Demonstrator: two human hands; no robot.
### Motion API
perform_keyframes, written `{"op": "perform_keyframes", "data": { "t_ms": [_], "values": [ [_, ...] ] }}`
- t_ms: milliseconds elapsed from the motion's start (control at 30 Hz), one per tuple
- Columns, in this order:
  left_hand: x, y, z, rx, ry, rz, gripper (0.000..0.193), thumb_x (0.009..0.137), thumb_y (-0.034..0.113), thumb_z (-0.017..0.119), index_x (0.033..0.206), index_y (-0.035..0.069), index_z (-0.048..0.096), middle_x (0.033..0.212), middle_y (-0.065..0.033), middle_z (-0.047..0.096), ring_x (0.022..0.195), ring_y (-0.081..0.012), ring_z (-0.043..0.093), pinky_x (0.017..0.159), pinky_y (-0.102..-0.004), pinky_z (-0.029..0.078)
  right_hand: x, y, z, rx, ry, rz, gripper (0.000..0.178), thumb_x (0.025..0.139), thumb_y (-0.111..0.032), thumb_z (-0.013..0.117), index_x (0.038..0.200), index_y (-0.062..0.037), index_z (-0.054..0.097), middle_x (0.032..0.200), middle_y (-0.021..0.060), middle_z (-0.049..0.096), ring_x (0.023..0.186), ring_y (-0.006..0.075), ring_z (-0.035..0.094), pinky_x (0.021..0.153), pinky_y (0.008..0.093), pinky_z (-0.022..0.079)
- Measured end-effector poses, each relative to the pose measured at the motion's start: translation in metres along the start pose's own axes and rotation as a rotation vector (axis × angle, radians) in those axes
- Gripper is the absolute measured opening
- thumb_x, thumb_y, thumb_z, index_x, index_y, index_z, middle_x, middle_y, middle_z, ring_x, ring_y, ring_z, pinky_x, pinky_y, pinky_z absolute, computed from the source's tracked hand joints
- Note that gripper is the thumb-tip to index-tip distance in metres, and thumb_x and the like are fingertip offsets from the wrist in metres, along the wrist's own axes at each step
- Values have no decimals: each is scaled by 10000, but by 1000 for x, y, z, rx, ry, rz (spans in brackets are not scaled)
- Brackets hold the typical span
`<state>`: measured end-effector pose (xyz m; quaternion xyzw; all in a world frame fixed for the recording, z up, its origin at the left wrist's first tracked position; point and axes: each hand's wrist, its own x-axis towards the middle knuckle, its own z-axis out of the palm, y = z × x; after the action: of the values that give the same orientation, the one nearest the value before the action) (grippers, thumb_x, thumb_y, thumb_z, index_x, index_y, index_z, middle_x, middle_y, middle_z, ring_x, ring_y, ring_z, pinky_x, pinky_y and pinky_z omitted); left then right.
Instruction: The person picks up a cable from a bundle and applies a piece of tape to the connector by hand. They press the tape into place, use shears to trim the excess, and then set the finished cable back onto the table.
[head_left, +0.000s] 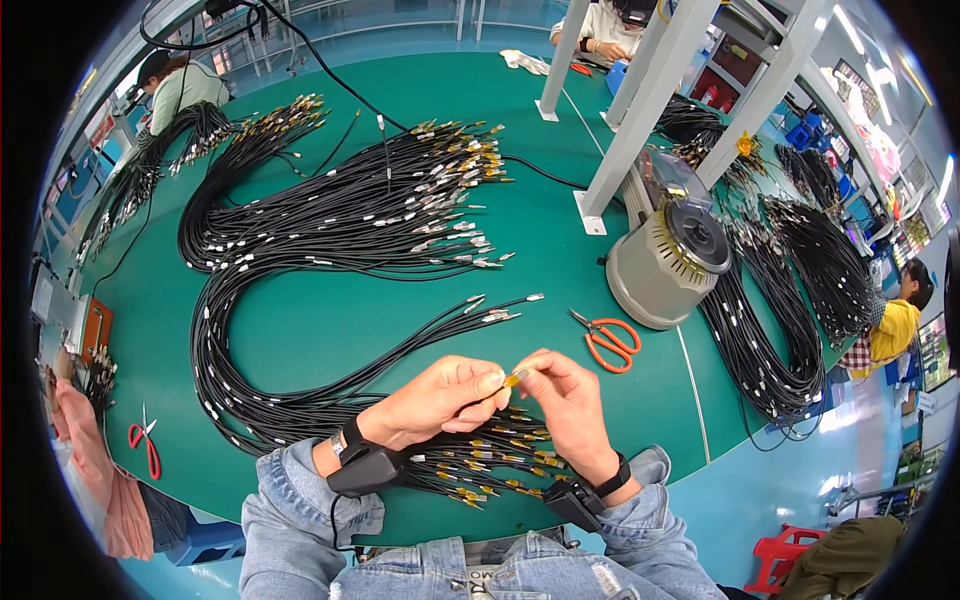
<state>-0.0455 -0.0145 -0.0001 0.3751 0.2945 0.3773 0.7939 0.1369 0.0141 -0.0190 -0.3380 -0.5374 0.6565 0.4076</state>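
In front of my chest, my left hand [437,402] and my right hand [568,402] meet fingertip to fingertip. Both are closed in a pinch on a cable end with a small yellow sleeve [513,380]; the fingers cover much of it. Just below them lies a fanned bundle of black cable ends with yellow sleeves [480,455]. Those cables curve left and up into a thick black bundle [215,340]. Beyond my hands, a few loose cable ends with white tags [490,316] rest on the green table [400,325].
Orange-handled cutters [608,342] lie right of my hands, near a round beige machine [665,265] and grey metal posts [630,130]. Red scissors [146,440] lie at left. More cable bundles [350,205] spread beyond and at right [770,330]. Other people sit around the table.
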Motion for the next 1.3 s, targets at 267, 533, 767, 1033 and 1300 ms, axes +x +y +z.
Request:
{"op": "perform_keyframes", "data": {
  "t_ms": [267,533,767,1033,1300],
  "values": [
    [5,-5,4,71,-23,4,338,961,294,453,807,5,538,542,50,411,434,-19,298,399,-182,229,-5,-9,0,-42,-64,-222,121,885,-64,544,938,23,609,896,36,569,796,105,512,738,245,418],
    [20,-38,-6,1188,194,515,158,860,157,587,922,13,606,689,-52,594,641,-187,560,613,-289,451,5,-34,-53,-124,281,-136,128,881,-91,544,925,12,606,795,12,550,756,87,501,709,225,402],
    [19,-26,-3,1249,117,388,198,794,142,644,960,36,626,1002,-96,603,935,-256,554,806,-352,445,35,-61,-140,17,704,-336,171,879,-172,576,827,-10,589,694,-28,517,591,47,430,560,193,349],
    [14,-2,-29,1605,630,534,161,752,104,654,891,36,613,883,-93,579,843,-290,541,769,-382,451,49,-68,-150,-13,630,-190,146,870,-150,582,776,-43,551,613,-45,422,483,54,335,475,217,282],
    [16,-13,-63,1783,783,439,114,711,57,646,783,36,560,775,-105,524,767,-285,550,681,-379,462,38,-85,-125,376,427,-397,156,863,-131,588,753,-43,520,628,-41,405,511,41,319,493,203,264]
  ]
}}
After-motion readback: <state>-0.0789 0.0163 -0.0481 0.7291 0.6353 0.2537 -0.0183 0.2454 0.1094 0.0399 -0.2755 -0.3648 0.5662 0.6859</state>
